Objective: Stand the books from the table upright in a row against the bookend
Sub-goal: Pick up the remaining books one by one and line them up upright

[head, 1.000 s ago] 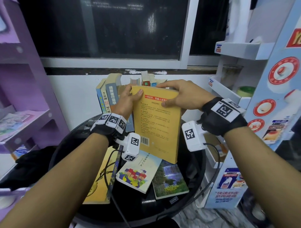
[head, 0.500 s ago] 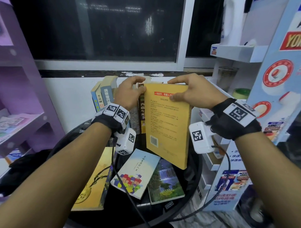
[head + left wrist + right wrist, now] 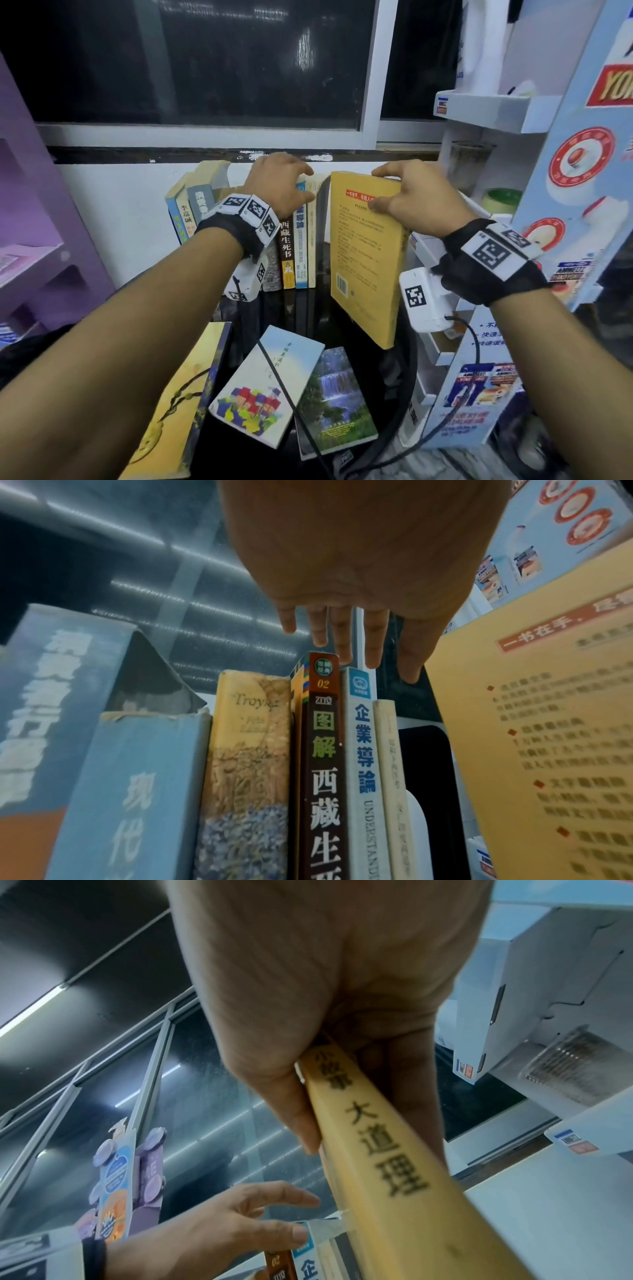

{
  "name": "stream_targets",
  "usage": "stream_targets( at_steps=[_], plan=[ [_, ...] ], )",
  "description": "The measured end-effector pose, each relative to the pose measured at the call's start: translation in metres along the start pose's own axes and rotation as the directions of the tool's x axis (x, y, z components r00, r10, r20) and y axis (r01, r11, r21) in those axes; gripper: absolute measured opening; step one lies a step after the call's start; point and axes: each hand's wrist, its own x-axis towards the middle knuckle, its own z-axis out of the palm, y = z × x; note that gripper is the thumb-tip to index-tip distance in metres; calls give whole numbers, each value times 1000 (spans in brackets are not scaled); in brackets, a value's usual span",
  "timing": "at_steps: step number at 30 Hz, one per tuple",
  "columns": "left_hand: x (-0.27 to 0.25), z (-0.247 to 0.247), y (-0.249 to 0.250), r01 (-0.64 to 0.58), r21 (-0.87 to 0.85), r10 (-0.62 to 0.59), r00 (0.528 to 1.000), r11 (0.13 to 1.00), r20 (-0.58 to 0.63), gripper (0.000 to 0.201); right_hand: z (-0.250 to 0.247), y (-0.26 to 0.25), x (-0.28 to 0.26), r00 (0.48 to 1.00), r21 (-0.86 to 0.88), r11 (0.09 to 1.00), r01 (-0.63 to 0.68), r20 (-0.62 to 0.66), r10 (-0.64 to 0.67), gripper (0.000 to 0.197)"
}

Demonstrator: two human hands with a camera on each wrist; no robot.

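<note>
A yellow book [image 3: 366, 253] stands on its lower edge on the black round table [image 3: 346, 318], tilted, a gap to the right of the upright row of books [image 3: 291, 253]. My right hand [image 3: 383, 192] grips its top corner, thumb on the back cover and fingers behind; the right wrist view shows its spine [image 3: 383, 1150] in my right hand [image 3: 359, 1123]. My left hand [image 3: 301, 185] rests on the row's tops with straight fingers [image 3: 342, 642], thumb at the blue-spined book [image 3: 359, 737]. Three books lie flat in front: yellow [image 3: 178, 404], white [image 3: 267, 387], waterfall [image 3: 337, 401]. I cannot make out the bookend.
Two blue books [image 3: 191, 209] lean at the row's left end against the white wall. A purple shelf unit [image 3: 41, 240] stands to the left. A white and blue display rack [image 3: 565, 205] crowds the table's right side. Wrist-camera cables trail over the flat books.
My left hand let go of the yellow book's left edge and moved onto the tops of the row. My right hand turned the yellow book more edge-on and to the right.
</note>
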Motion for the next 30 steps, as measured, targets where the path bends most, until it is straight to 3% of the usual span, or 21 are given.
stream_targets(
  at_steps=[8,15,30],
  plan=[
    [11,20,-2,-30,71,21,992,997,125,53,21,-3,19,999,36,999,-18,-50,20,55],
    [5,30,-12,-32,0,32,998,999,45,40,42,-13,35,996,16,1000,-10,-84,11,52],
    [2,36,-18,-57,-136,54,998,989,-22,38,81,-11,63,995,3,1000,-17,-102,17,42]
  ],
)
